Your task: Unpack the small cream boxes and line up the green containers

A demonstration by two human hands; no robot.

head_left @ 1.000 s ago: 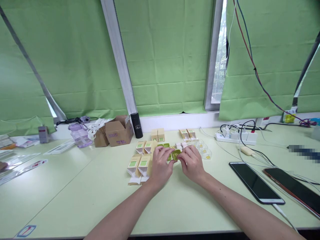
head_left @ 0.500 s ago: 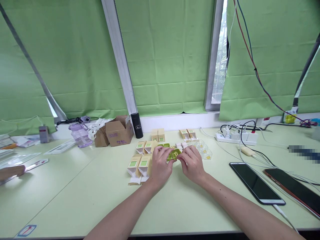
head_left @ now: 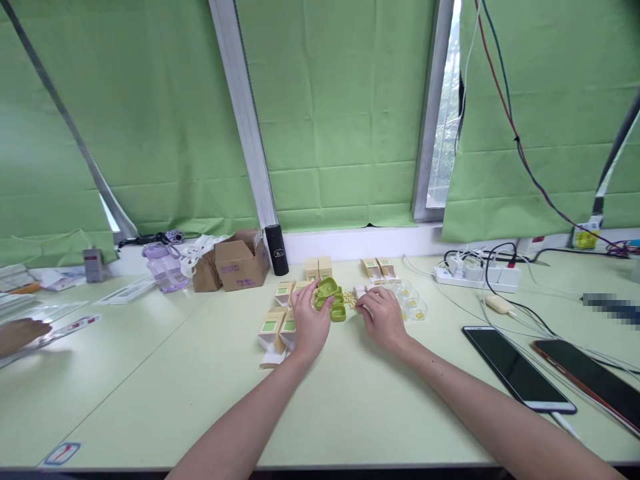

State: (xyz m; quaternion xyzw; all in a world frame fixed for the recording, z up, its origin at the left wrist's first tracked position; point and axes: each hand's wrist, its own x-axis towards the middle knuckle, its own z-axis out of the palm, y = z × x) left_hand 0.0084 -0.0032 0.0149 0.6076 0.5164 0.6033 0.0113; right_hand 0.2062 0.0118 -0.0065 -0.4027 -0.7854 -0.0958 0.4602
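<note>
My left hand (head_left: 311,321) has its thumb and fingers closed around a small green container (head_left: 328,288) with rounded corners, tilted so that its hollow inside faces me. Under and beside it other green containers (head_left: 339,313) sit on the table. My right hand (head_left: 383,315) is pinched at the right edge of a group of small yellow pieces (head_left: 349,297); its fingertips hide whatever is between them. Just behind that hand are small pale pink pieces (head_left: 359,291). Clear round cups with yellow marks (head_left: 414,305) stand to its right.
Open cardboard boxes with green labels (head_left: 271,328) stand left of my left hand, others (head_left: 379,269) farther back. Phones (head_left: 517,367) and cables lie on the right, before a power strip (head_left: 477,277). A co-worker's hand (head_left: 20,335) rests at far left. A brown carton (head_left: 240,265) stands behind.
My hands have moved apart from the green container they both held. The left keeps a green container, now tilted up; the right has shifted to the yellow pieces.
</note>
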